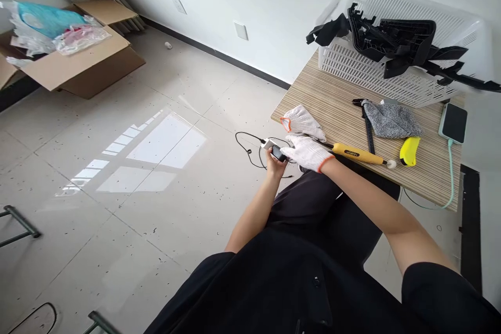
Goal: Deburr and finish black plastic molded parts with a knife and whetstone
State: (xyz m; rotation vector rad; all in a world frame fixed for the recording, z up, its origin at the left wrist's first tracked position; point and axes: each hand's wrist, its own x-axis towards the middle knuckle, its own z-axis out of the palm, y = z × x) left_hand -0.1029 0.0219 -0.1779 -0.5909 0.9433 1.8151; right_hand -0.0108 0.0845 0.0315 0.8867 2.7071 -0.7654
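Holding a small white-and-black device (278, 153) in our bare left hand (276, 167), we kept it just off the near left part of the table (313, 96), in front of our lap. The left fingers were wrapped around its underside. Our right hand (308, 153), in a white knitted glove with an orange cuff, reached across to the device's dark end; its fingers touched there, but we could not tell whether they pinched it or merely rested on it. A thin black cable (238, 134) ran from the white end and looped out over the floor (203, 229).

A second glove (302, 121) lay on the table just beyond our gloved hand, and a yellow-handled tool (358, 153) lay beside our right wrist. Farther right we had a gray cloth (395, 119) next to a black strap (369, 133), a bright yellow piece (409, 151), and a phone (454, 123) with a mint cable (452, 177) attached. Behind them stood a white slatted basket (344, 69) bearing black plastic parts (368, 44).
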